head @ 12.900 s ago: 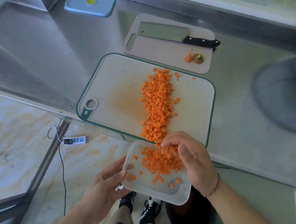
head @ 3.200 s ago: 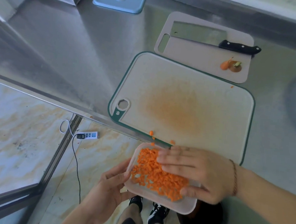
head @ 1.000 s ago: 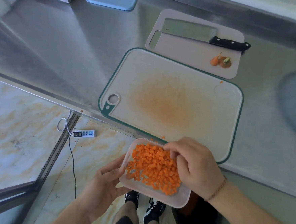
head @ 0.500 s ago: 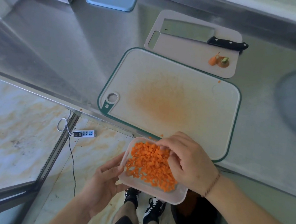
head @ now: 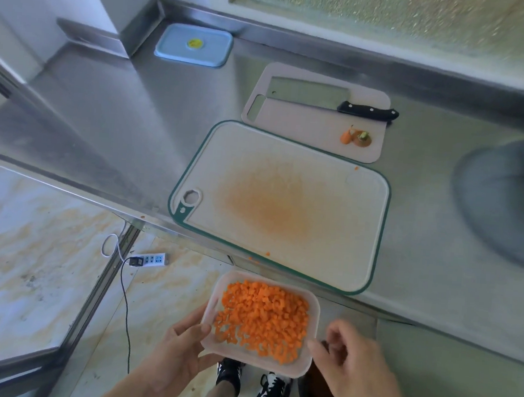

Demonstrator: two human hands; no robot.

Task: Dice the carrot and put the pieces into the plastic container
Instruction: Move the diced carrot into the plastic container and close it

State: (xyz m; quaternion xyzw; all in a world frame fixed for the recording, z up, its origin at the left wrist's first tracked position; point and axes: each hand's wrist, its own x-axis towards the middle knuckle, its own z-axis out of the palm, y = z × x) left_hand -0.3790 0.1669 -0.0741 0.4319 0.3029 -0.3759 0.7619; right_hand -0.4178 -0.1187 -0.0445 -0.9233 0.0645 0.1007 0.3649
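A translucent plastic container (head: 309,361) full of diced carrot (head: 264,319) hangs in front of the counter edge, below the green-rimmed cutting board (head: 361,224). My left hand (head: 179,347) grips its left rim, thumb on top. Beside its right rim is my right hand (head: 348,362), fingers loosely curled and holding nothing; its fingertips are at the rim, contact unclear. The board is stained orange, with a couple of stray carrot bits (head: 267,254) at its near edge.
A smaller pink board (head: 306,124) behind carries a cleaver (head: 323,98) and the carrot ends (head: 355,137). A blue lid (head: 193,45) lies at the back left. A grey round object (head: 502,202) sits right. A power strip (head: 149,258) lies on the floor.
My right hand has lifted off the carrot pieces and moved to the container's right side. The container has come slightly away from the board's edge. The view has tilted up.
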